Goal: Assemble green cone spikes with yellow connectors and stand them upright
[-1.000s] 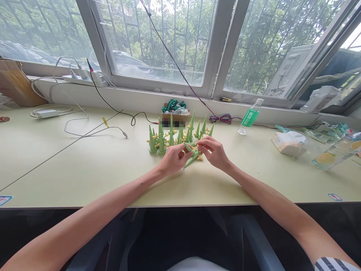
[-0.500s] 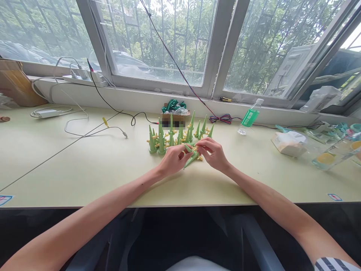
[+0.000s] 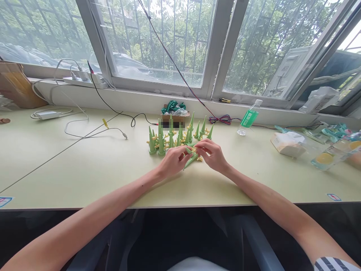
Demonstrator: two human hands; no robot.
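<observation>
Several green cones [image 3: 161,145] with yellow pieces at their bases stand upright in a cluster on the pale table [image 3: 113,177]. At the cluster's front right, my left hand [image 3: 175,160] is closed on a small green cone [image 3: 188,150], its tip between thumb and fingers. My right hand [image 3: 212,152] pinches a small yellow piece [image 3: 194,149] against that cone, partly hidden by the fingers. Beneath the hands another green cone [image 3: 190,161] lies on its side, beside a yellow piece [image 3: 200,159].
Behind the cones is a small box [image 3: 188,113] with green and silver wrapping. A bottle [image 3: 249,118], a tissue pack [image 3: 287,145] and a clear container [image 3: 324,160] are to the right. Cables [image 3: 84,130] run across the left side.
Both hands have stayed nearly in place, with small shifts of the fingers around the cone and the yellow piece. The camera view has moved slightly.
</observation>
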